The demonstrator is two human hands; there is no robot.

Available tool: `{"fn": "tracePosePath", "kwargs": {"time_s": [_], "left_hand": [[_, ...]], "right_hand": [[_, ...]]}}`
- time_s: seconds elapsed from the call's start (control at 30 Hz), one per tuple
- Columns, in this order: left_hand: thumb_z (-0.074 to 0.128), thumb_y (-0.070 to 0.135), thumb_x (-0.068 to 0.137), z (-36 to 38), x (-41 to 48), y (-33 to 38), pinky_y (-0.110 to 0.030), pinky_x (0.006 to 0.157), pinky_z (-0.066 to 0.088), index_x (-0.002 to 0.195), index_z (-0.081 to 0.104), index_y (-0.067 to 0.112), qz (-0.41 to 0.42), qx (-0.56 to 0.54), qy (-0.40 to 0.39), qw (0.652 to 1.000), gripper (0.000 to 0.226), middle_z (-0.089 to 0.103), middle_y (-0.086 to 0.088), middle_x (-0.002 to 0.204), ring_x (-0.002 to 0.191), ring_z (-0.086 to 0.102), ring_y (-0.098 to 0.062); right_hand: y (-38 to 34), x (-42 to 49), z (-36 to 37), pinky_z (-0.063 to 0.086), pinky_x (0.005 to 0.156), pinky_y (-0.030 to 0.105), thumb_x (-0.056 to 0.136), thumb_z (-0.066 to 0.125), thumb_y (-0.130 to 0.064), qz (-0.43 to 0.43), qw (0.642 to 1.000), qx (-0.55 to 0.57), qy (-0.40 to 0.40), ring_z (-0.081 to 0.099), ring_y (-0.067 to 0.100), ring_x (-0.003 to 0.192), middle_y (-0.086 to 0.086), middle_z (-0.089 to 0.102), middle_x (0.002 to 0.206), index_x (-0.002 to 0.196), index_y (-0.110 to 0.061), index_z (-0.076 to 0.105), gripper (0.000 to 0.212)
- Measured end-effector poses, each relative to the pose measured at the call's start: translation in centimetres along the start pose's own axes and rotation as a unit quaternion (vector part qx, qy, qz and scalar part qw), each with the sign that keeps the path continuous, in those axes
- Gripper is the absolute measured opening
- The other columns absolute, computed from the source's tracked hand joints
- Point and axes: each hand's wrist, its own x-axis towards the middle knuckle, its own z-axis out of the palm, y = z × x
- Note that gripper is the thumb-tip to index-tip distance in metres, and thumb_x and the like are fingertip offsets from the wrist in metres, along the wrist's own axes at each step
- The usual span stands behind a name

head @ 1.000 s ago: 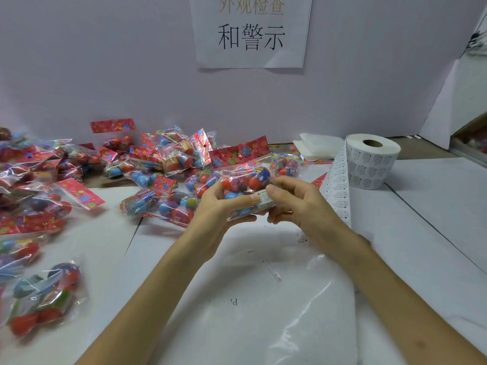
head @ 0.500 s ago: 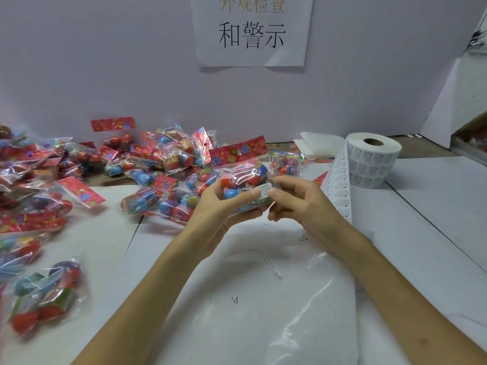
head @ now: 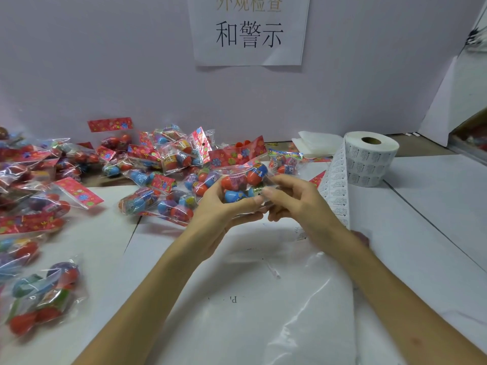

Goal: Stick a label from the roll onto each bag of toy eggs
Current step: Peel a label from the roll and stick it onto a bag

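Note:
A clear bag of red and blue toy eggs point(head: 243, 184) is held above the white table point(head: 434, 233). My left hand point(head: 224, 214) cups the bag from below with its thumb on the front. My right hand point(head: 292, 198) pinches the bag's right end, thumb pressing where a small white label lies, mostly hidden under the thumbs. The white label roll point(head: 371, 158) stands at the back right, its printed strip point(head: 336, 191) trailing down behind my right wrist.
Several bags of toy eggs point(head: 163, 169) lie heaped at the back and left; one bag point(head: 43, 296) sits near the front left edge. A clear plastic sheet point(head: 263, 312) covers the table in front. A purple wall with a paper sign point(head: 250, 30) closes the back.
Both hands have turned and squeezed the bag a little, bringing the thumbs closer together over the label. The white label showed more clearly a second ago.

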Motion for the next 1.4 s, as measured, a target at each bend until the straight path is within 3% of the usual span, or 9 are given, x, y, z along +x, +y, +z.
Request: {"fn": "tracePosePath", "kwargs": {"time_s": [0.13, 0.27, 0.6, 0.7, 0.87, 1.03, 1.2, 1.4], "left_hand": [[0.082, 0.030, 0.077, 0.36, -0.18, 0.03, -0.034, 0.074, 0.063, 0.128, 0.061, 0.016, -0.003, 0.037, 0.022, 0.999, 0.057, 0.076, -0.009, 0.112, 0.095, 0.077, -0.029], [0.075, 0.017, 0.090, 0.38, -0.19, -0.16, -0.041, 0.082, 0.064, 0.129, 0.060, 0.013, -0.006, 0.053, 0.054, 0.997, 0.042, 0.074, -0.014, 0.115, 0.095, 0.077, -0.030], [0.072, 0.018, 0.093, 0.54, -0.04, -0.40, -0.035, 0.080, 0.064, 0.126, 0.058, 0.018, -0.002, 0.048, 0.068, 0.997, 0.036, 0.072, -0.009, 0.116, 0.089, 0.078, -0.023], [0.071, 0.018, 0.094, 0.44, -0.07, -0.44, -0.039, 0.084, 0.064, 0.130, 0.058, 0.014, -0.009, 0.033, 0.062, 0.997, 0.038, 0.073, -0.011, 0.118, 0.093, 0.077, -0.026], [0.073, 0.018, 0.094, 0.51, 0.14, -0.65, -0.035, 0.080, 0.064, 0.122, 0.061, 0.018, -0.004, 0.029, 0.066, 0.997, 0.031, 0.074, -0.011, 0.113, 0.090, 0.078, -0.025], [0.075, 0.018, 0.092, 0.54, 0.23, -0.82, -0.031, 0.076, 0.064, 0.115, 0.062, 0.024, -0.007, 0.014, 0.066, 0.998, 0.028, 0.073, -0.007, 0.113, 0.090, 0.077, -0.019], [0.075, 0.021, 0.092, 0.49, 0.28, -0.61, -0.028, 0.073, 0.063, 0.114, 0.061, 0.024, -0.008, 0.022, 0.068, 0.997, 0.027, 0.073, -0.007, 0.111, 0.088, 0.078, -0.020], [0.071, 0.021, 0.095, 0.07, 0.27, -0.62, -0.027, 0.070, 0.060, 0.126, 0.063, 0.013, -0.021, -0.003, 0.058, 0.998, 0.033, 0.079, -0.008, 0.100, 0.083, 0.078, -0.025]], "right_hand": [[0.25, -0.01, 0.09, 0.060, 0.065, 0.038, 0.096, 0.067, -0.016, -0.021, 0.999, -0.035, 0.011, 0.066, 0.024, 0.061, 0.007, 0.071, 0.073, 0.105, -0.015, 0.072, 0.010], [0.26, 0.01, 0.01, 0.060, 0.064, 0.036, 0.098, 0.063, -0.012, -0.018, 0.999, -0.031, -0.003, 0.067, 0.024, 0.061, 0.018, 0.074, 0.084, 0.109, -0.007, 0.071, 0.014], [0.31, 0.06, -0.18, 0.058, 0.067, 0.034, 0.105, 0.050, -0.007, 0.011, 0.999, -0.037, -0.024, 0.067, 0.020, 0.063, 0.014, 0.073, 0.088, 0.121, -0.001, 0.065, 0.023], [0.36, 0.14, -0.09, 0.057, 0.067, 0.034, 0.105, 0.051, -0.008, 0.023, 0.999, -0.022, -0.028, 0.067, 0.020, 0.062, 0.007, 0.072, 0.082, 0.118, -0.009, 0.067, 0.021], [0.47, -0.01, 0.47, 0.057, 0.062, 0.027, 0.093, 0.071, -0.018, -0.015, 0.998, -0.051, -0.012, 0.068, 0.014, 0.063, -0.005, 0.072, 0.083, 0.108, -0.029, 0.071, 0.018], [0.69, -0.02, 0.41, 0.054, 0.062, 0.020, 0.089, 0.072, 0.000, -0.022, 0.999, -0.038, -0.024, 0.070, 0.009, 0.063, -0.018, 0.072, 0.084, 0.106, -0.030, 0.067, 0.036], [0.76, 0.08, 0.45, 0.056, 0.062, 0.027, 0.094, 0.070, -0.014, -0.035, 0.999, -0.032, -0.014, 0.066, 0.018, 0.063, -0.014, 0.068, 0.075, 0.108, -0.027, 0.070, 0.019], [0.82, 0.32, 0.05, 0.058, 0.066, 0.032, 0.099, 0.057, 0.001, 0.010, 0.999, -0.002, -0.037, 0.066, 0.020, 0.062, 0.003, 0.071, 0.075, 0.120, -0.010, 0.067, 0.025]]}}
